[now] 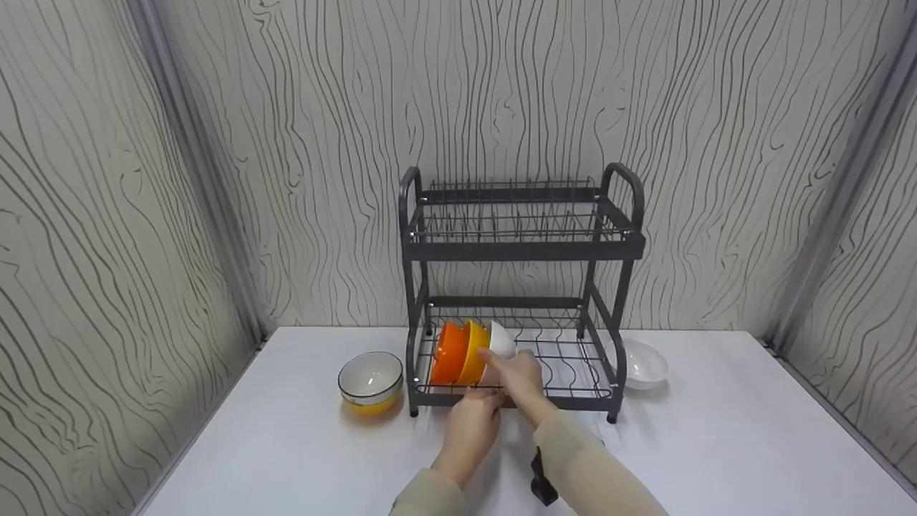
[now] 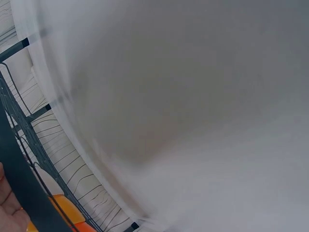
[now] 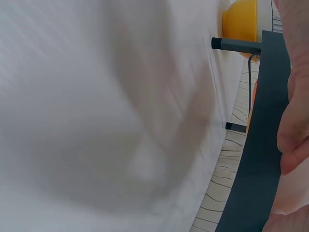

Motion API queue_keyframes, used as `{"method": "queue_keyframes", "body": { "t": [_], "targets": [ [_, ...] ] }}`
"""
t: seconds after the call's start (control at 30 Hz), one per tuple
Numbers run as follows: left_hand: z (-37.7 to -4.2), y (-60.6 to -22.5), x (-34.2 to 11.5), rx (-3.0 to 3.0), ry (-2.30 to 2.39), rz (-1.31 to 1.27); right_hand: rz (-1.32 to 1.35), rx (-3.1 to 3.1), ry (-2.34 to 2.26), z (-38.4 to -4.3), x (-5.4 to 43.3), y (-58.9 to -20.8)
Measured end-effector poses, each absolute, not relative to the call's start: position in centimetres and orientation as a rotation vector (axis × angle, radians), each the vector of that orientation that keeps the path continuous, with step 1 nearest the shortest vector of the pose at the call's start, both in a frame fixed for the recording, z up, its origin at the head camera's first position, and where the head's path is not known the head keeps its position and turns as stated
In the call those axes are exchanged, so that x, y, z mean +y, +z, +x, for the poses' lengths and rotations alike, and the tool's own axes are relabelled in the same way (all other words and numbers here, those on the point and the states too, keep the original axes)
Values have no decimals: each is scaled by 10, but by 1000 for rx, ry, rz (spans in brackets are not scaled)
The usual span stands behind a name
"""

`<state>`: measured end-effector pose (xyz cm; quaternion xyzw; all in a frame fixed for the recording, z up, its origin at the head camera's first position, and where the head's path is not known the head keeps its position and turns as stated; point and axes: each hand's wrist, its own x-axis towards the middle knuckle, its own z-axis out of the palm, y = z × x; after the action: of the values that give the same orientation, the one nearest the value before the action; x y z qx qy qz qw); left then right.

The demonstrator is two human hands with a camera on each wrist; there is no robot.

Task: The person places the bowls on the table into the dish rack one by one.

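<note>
On the lower tier of a dark two-tier dish rack (image 1: 526,251), an orange bowl (image 1: 448,352), a yellow bowl (image 1: 471,357) and a white bowl (image 1: 503,340) stand on edge side by side, tilted. My right hand (image 1: 523,376) grips the white bowl, thumb at its left side and fingers toward the right. Just in front of the lower front rail, my left hand (image 1: 471,423) sits close beneath the right one. Its fingertips are partly hidden, so its grip is unclear. In the right wrist view, left-hand fingers (image 3: 292,130) show beside the dark rail (image 3: 256,130).
Left of the rack, a white bowl with a dark rim (image 1: 371,374) is stacked in a yellow bowl (image 1: 372,408). A clear or white bowl (image 1: 645,364) stands behind the rack's right leg. A black strap (image 1: 542,481) hangs by the right sleeve. Patterned walls enclose the white table (image 1: 286,444).
</note>
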<state>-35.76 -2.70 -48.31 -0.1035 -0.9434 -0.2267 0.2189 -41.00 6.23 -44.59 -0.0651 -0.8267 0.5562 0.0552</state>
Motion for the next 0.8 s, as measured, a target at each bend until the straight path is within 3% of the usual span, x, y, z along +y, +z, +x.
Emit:
{"method": "queue_keyframes", "body": {
  "t": [0.8],
  "targets": [
    [-359,-489,-25,-2492,-546,-319,-139,-2553,1791,-415,73,-443]
  ]
}}
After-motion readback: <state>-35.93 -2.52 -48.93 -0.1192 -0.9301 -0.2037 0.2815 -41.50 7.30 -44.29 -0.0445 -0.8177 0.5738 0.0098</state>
